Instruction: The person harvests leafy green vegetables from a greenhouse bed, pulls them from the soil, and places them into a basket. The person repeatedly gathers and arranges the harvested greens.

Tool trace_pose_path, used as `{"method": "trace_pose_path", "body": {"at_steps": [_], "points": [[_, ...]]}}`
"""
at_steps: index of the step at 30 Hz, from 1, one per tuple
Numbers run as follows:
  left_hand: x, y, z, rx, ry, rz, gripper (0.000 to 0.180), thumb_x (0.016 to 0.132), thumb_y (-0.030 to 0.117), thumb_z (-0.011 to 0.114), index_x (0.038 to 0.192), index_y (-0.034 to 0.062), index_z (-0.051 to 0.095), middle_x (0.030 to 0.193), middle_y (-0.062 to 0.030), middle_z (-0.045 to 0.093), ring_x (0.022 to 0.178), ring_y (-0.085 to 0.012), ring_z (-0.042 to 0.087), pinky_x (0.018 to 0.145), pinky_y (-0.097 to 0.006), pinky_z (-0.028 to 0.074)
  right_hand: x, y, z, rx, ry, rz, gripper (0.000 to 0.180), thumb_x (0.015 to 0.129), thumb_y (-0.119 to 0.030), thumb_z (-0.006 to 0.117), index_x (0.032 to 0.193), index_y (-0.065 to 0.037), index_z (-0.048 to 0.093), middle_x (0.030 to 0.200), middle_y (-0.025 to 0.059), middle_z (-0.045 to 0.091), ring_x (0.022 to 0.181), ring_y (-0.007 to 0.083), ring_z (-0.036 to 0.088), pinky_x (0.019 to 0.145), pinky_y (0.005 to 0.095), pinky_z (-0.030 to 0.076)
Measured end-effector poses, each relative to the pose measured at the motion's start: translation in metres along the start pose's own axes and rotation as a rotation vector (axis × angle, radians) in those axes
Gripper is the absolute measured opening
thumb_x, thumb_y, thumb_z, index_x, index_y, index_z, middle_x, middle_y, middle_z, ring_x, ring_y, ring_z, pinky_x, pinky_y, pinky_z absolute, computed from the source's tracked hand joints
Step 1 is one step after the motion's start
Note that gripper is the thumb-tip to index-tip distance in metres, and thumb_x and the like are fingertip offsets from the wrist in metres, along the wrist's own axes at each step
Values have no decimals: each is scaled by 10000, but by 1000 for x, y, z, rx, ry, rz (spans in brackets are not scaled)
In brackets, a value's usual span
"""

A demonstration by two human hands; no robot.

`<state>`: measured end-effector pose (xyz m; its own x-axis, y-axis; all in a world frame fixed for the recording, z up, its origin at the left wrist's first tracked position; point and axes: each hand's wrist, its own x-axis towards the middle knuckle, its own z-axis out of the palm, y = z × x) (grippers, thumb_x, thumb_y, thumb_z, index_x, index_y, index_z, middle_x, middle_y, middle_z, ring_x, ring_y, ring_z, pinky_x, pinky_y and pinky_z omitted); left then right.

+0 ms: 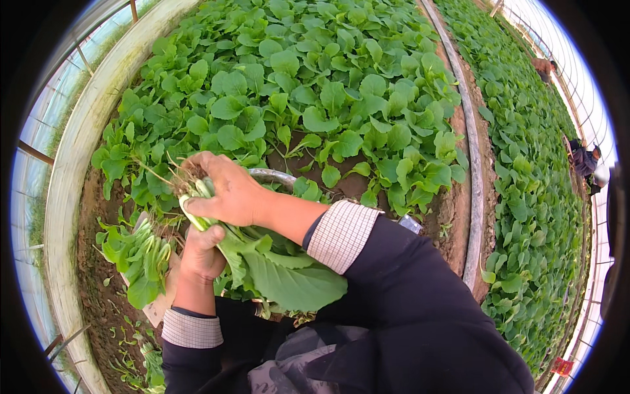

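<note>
A small bunch of leafy greens (289, 272) is held between my two hands, its pale stems and dirty roots toward the upper left and its broad leaves spreading to the lower right. My left hand (202, 254) is closed round the stems from below. Above it, my right hand (230, 192) grips the base of the stems, fingers curled by the soil-caked roots (190, 172). Part of the bunch lies hidden behind my right wrist. Left of my left hand, a pile of pulled greens (144, 256) rests low beside the bed.
Dense growing greens (315, 79) fill the bed ahead. A pale curved band (274, 176) shows behind my right wrist. On the right, a long pipe (469, 131) divides the beds. Two people (583, 159) are at the far right. A pale low wall (85, 144) runs along the left.
</note>
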<state>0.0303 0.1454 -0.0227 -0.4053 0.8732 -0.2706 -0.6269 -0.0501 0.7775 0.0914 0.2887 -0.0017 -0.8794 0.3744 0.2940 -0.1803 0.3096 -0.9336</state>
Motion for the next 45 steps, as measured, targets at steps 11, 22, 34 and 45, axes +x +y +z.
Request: {"method": "trace_pose_path", "body": {"at_steps": [11,22,34,45], "points": [[7,20,7,323,162,265,974,598,140,850,1398,-17,317,1193,-91,557,1100,-228,541,972,-344,425,-70,217,-125,-884,-389,563,294,778,-263,579,849,14,650,859,217,663,835,370,641,768,437,513],[27,14,-3,407,237,114,1125,603,195,837,1455,-21,134,1228,-210,519,1102,-302,535,962,-425,442,-227,361,-212,-1835,-587,837,509,864,-228,512,1309,12,448,1262,151,509,1135,288,497,973,468,359],[43,12,-6,441,227,103,1031,569,133,811,1415,-19,243,1189,-206,544,1110,-322,545,963,-439,450,-230,405,-238,-1645,-832,1040,232,873,-169,533,1001,-140,724,1088,79,677,981,231,659,753,363,522],[-7,47,-23,514,387,339,694,656,-50,780,1264,-25,446,1125,-100,609,1007,-205,597,900,-345,484,-198,336,-200,-1154,-833,1006,264,812,-181,561,974,-12,682,1068,220,641,1025,362,608,863,421,498]]}}
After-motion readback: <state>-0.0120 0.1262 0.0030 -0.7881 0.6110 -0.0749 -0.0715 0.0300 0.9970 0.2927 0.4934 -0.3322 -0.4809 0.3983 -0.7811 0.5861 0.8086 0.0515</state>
